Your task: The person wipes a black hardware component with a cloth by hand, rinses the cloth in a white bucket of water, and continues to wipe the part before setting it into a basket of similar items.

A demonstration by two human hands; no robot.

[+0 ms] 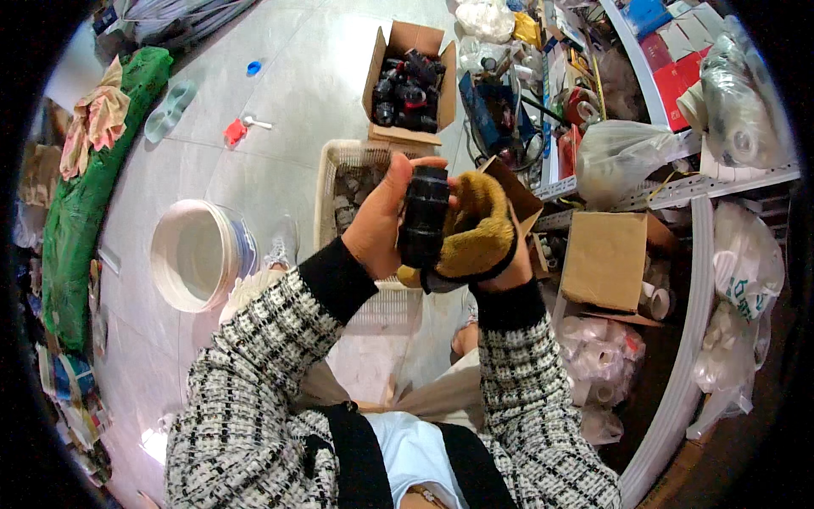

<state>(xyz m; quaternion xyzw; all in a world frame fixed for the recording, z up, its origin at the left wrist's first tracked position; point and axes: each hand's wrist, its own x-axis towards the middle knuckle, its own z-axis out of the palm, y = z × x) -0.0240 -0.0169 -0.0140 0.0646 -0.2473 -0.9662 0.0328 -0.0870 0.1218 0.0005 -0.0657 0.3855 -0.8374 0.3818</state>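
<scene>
A black plastic pipe coupling, ribbed around its body, is held upright between both hands. My left hand is bare, its palm and thumb against the coupling's left side. My right hand, in a yellow-brown work glove, curls around the right side; bare fingertips show behind the piece. Below the hands stands a cream plastic basket holding greyish fittings, partly hidden by the hands and forearms. Beyond it, an open cardboard box contains several black fittings, some with red parts.
A white bucket stands on the floor at left, near a green wrapped bundle and a pale slipper. At right, metal shelving holds plastic bags and boxes; a cardboard box sits below its edge.
</scene>
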